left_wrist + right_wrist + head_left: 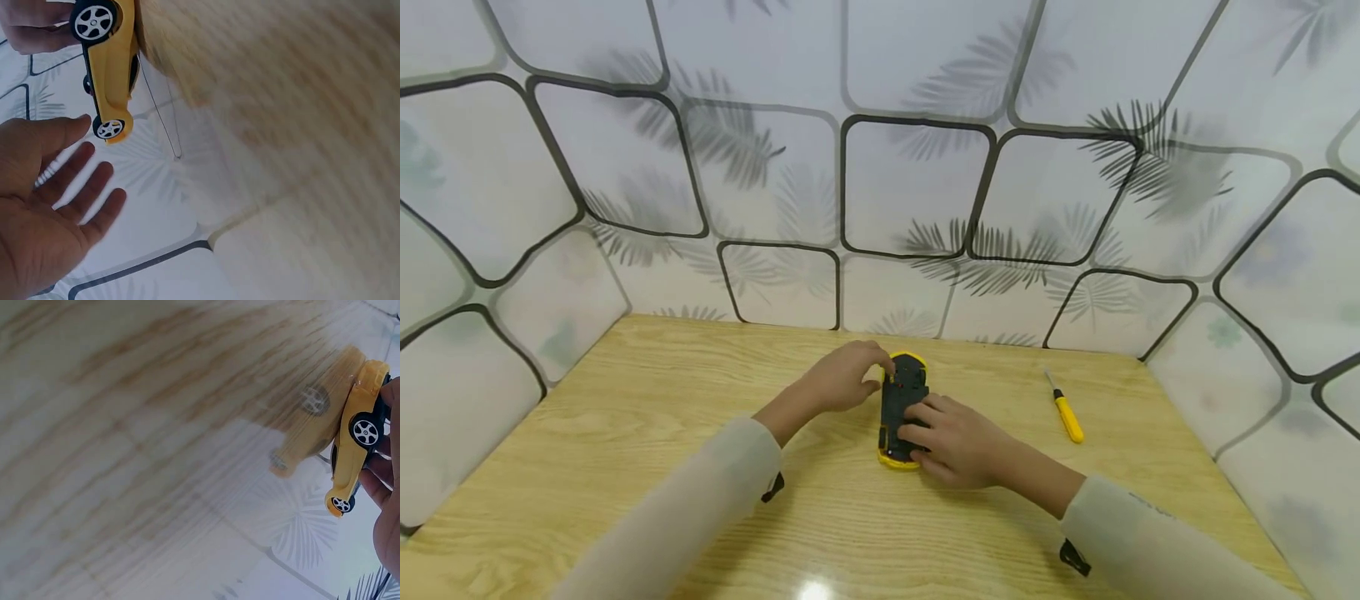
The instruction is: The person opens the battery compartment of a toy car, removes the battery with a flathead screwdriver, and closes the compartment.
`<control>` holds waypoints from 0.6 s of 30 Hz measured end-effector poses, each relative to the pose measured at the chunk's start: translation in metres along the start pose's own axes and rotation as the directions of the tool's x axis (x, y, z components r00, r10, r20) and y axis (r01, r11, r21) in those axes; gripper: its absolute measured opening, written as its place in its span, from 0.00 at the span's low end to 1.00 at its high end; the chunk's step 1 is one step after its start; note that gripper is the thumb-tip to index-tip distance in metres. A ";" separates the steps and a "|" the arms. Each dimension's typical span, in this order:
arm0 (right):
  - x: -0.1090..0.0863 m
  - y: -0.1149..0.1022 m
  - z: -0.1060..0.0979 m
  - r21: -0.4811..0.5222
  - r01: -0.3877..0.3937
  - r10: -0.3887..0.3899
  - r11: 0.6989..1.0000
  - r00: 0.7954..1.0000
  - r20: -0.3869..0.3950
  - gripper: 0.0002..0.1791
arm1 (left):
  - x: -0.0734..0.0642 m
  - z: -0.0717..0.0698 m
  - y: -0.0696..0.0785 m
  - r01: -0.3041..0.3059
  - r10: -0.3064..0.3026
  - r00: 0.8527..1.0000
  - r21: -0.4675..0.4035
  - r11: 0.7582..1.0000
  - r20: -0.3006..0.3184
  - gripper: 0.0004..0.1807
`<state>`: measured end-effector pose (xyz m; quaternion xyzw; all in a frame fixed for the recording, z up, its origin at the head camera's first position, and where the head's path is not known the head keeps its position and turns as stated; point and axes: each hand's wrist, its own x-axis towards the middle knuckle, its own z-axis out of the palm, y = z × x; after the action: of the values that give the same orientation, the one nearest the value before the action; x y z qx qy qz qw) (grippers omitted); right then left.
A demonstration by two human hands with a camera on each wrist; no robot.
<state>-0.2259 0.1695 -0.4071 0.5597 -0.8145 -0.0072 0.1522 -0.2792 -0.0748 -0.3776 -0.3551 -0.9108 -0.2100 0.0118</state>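
Note:
A yellow toy car (897,408) lies upside down on the table, black underside up. My left hand (847,377) is at its far left side, index fingertip on the underside near the far wheel. In the left wrist view, the other fingers of that left hand (56,194) spread loosely below a silver-spoked wheel (111,129). From the right, my right hand (958,442) rests its fingertips on the underside, covering part of it. The right wrist view shows the car's yellow side (351,453) and those fingers (375,478) against the black base.
To the right, a screwdriver (1067,414) with a yellow handle lies on the wooden table (700,375), its tip pointing toward the back. Patterned white panels (917,192) stand behind the table and along both sides. The glossy tabletop mirrors the car.

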 end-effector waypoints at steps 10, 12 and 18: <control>0.000 0.001 0.000 0.007 -0.001 0.001 1.000 1.000 0.014 0.15 | -0.005 0.008 0.006 0.382 -0.428 0.903 -0.503 0.775 0.026 0.17; 0.000 0.001 -0.001 0.006 -0.001 0.001 1.000 1.000 0.015 0.16 | -0.004 0.010 0.007 0.432 -0.480 0.873 -0.600 0.674 0.089 0.19; 0.000 0.001 -0.002 0.001 0.010 -0.010 1.000 1.000 0.003 0.15 | -0.001 0.014 0.005 0.504 -0.525 0.814 -0.752 0.426 0.248 0.26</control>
<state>-0.2265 0.1699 -0.4054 0.5637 -0.8121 -0.0082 0.1507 -0.2734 -0.0671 -0.3887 -0.0248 -0.7845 -0.5867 -0.1996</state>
